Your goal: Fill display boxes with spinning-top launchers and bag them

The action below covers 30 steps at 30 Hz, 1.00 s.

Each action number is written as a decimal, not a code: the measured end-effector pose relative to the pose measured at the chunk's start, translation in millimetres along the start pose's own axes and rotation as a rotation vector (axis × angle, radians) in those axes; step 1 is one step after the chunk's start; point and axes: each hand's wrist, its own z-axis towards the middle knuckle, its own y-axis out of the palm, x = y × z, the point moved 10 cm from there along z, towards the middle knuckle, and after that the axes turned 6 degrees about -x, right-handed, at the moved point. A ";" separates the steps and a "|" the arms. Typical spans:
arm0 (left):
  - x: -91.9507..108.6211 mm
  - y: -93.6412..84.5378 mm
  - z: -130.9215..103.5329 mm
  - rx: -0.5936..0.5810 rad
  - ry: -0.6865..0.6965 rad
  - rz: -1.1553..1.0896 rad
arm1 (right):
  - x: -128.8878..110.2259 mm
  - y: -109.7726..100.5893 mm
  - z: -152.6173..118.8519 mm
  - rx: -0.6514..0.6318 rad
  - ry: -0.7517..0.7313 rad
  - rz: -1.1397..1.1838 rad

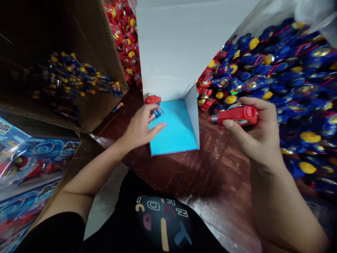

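A box with a bright blue floor point(173, 130) and raised white walls stands in front of me. My left hand point(142, 126) reaches over its left side, thumb stretched out and apart from the curled fingers. Just under those fingertips is a small blue tube-like piece point(157, 114), partly hidden and blurred; it looks loose on the blue floor. A red toy point(152, 99) lies at the box's back left corner. To the right of the box, my right hand point(259, 131) grips another red toy point(237, 117) with a grey end pointing left, held above the table.
Blue toys with yellow parts point(263, 84) heap up on the right; red toys point(126, 42) pile behind the box. A cardboard carton point(105, 45) at left holds small blue-and-yellow pieces point(71, 75). Packaged toys point(39, 154) lie at lower left. The table point(210, 161) is dark red.
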 end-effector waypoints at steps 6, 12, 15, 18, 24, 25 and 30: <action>37.0 37.8 -42.4 -0.322 -0.015 -0.460 | -85.1 62.5 10.9 -0.279 -0.367 0.319; 30.0 14.1 -38.5 -0.139 0.079 -0.237 | -89.2 70.0 6.2 -0.316 -0.478 0.294; 11.3 6.7 -38.7 -0.048 -0.081 -0.474 | -79.9 54.7 3.6 -0.204 -0.401 0.300; -3.1 24.4 -45.6 -0.106 -0.285 -0.881 | -73.8 59.0 -1.0 -0.210 -0.346 0.325; -0.9 50.7 -57.8 -0.366 -0.401 -0.966 | -84.3 82.7 -7.0 -0.304 -0.421 0.289; 2.6 51.1 -57.6 -0.403 -0.380 -0.948 | -85.4 84.0 -7.2 -0.310 -0.430 0.276; 21.3 33.1 -48.5 -0.355 -0.113 -0.566 | -86.4 89.0 -13.8 -0.373 -0.412 0.249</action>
